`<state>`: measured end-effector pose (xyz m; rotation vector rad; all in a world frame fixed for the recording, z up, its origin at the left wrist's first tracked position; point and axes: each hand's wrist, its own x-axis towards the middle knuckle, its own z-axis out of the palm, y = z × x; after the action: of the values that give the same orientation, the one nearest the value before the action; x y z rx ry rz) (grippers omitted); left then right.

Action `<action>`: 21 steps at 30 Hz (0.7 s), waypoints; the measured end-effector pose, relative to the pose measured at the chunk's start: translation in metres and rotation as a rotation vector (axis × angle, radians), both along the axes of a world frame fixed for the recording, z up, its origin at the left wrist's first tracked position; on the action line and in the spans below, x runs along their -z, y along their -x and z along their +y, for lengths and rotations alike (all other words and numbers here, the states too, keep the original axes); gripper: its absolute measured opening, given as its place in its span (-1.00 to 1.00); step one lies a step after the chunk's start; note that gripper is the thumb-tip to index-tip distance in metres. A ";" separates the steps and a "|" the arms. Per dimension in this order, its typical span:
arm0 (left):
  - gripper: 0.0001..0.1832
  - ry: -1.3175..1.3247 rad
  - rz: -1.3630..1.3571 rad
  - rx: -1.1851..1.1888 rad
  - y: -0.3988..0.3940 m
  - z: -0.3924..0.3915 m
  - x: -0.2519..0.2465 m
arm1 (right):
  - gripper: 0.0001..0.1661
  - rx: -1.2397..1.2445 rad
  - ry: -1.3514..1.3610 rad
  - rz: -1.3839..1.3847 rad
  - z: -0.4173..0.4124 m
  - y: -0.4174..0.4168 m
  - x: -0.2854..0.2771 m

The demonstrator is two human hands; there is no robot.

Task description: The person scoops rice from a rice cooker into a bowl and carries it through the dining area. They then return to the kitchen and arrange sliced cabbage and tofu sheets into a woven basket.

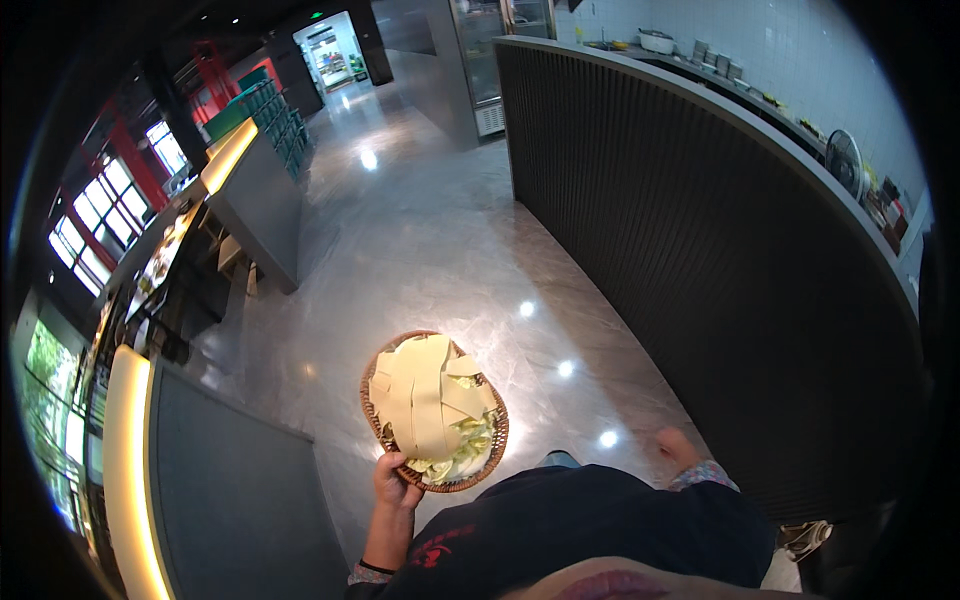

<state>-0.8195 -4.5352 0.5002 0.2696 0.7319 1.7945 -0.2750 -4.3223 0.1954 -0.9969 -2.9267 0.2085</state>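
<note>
An oval wicker basket [504, 442] holds wide, pale yellow strips, perhaps tofu sheets [424, 390], laid over chopped cabbage [469, 450]. My left hand [396, 482] grips the lower left of its rim, with the thumb on top. The basket is held out in front of my body, above the floor. My right hand [677, 448] hangs at my right side near the dark ribbed partition, apart from the basket. It is blurred, its fingers look curled, and whether anything is in it cannot be told.
A dark ribbed partition [637, 187] runs along the right, with a counter bearing stacked dishes and a fan [844, 165] behind it. Grey partitions [232, 480] with lit tops stand at the left. A glossy tiled floor [390, 225] leads to a bright doorway [330, 56].
</note>
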 end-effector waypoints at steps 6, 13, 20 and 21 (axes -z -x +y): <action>-0.41 -0.041 -0.018 0.102 0.077 0.163 -0.010 | -0.86 0.501 0.665 -0.329 0.031 0.012 0.016; -0.39 -0.050 -0.024 -0.003 0.167 0.285 -0.012 | -0.64 0.534 0.907 -0.409 0.279 0.223 -0.005; -0.50 -0.034 0.029 -0.139 0.271 0.382 0.029 | -0.76 0.497 0.801 0.564 0.503 0.515 -0.080; -0.53 -0.008 0.027 -0.183 0.284 0.400 0.034 | -0.73 0.438 0.829 0.560 0.519 0.542 -0.083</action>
<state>-1.1031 -4.1350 0.4659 0.2391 0.7899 1.9698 -0.8171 -3.8033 0.2779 -1.3221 -2.0248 1.4627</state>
